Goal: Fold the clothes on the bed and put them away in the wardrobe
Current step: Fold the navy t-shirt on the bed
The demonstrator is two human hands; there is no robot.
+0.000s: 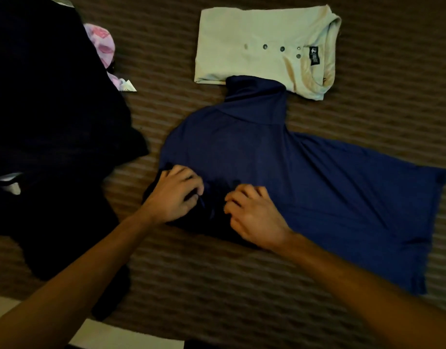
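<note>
Brown striped bedspread (216, 285) fills pretty much the whole view, lit dim and warm. Spread across it from about 9 o'clock out to 4 o'clock is a navy turtleneck top (305, 177), collar pointing up toward 12, hem fanned out to the right. The collar just overlaps the bottom edge of a folded cream henley shirt (262, 44) sitting at 12 o'clock — that one looks done.

Both hands are down on the left side of the navy top. The left hand (175, 196) has its fingers curled into bunched fabric, and the right hand (254, 215) right beside it is doing the same — both pinching cloth, looks like the sleeve area, though it's too dark there to say exactly which part.

At 9 to 11 o'clock there's a big dark clothes pile (53, 122) with a pink garment (102, 44) poking out from under it.

What I'd worry about: the jersey looks slinky, so pulling the sleeve across could drag the whole body out of square and wrinkle the hem side. Also the collar lying on the henley — tug the top and that neat fold could get dragged open.

Room-wise, there's bare bedspread toward 6 and 3 o'clock, but the dark pile sits close on the left, and the bed edge shows near 7.
</note>
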